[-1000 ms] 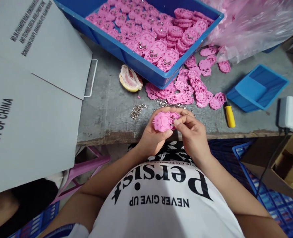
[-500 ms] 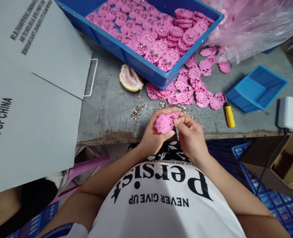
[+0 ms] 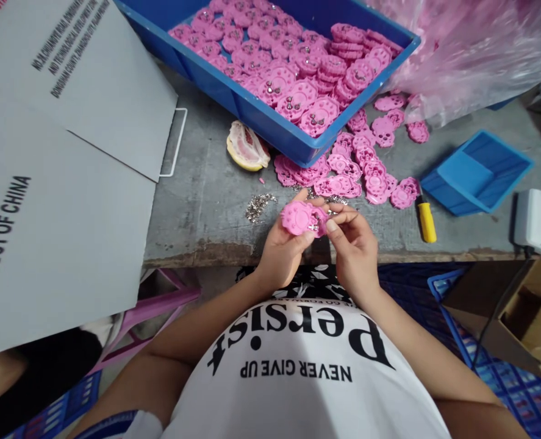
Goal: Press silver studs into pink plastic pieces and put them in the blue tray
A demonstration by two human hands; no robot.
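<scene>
A pink plastic piece (image 3: 297, 218) with a scalloped rim lies in my left hand (image 3: 282, 253), the thumb pressed along its lower edge. Small shiny metal bits show on its right part. My right hand (image 3: 356, 244) pinches the right edge of the same piece between thumb and fingers; whether a small metal bit is also in that pinch I cannot tell. Just beyond the hands lie small metal parts (image 3: 260, 207) in loose piles, some hidden by my fingers. Several similar pink pieces (image 3: 338, 186) are spread on the grey table (image 3: 201, 207) behind them.
A large blue bin (image 3: 313, 149) at the back holds many pink pieces with metal bits. To the right are a yellow-handled screwdriver (image 3: 427, 222), a small blue tray (image 3: 462, 177) and a white box-shaped device (image 3: 539, 221). Cut fruit (image 3: 247, 146) lies near a grey carton (image 3: 69, 183) at left.
The pink piece has shifted slightly left and tilted, showing more metal bits on its right part. My right fingers have moved to its right edge. The whole view has shifted a little.
</scene>
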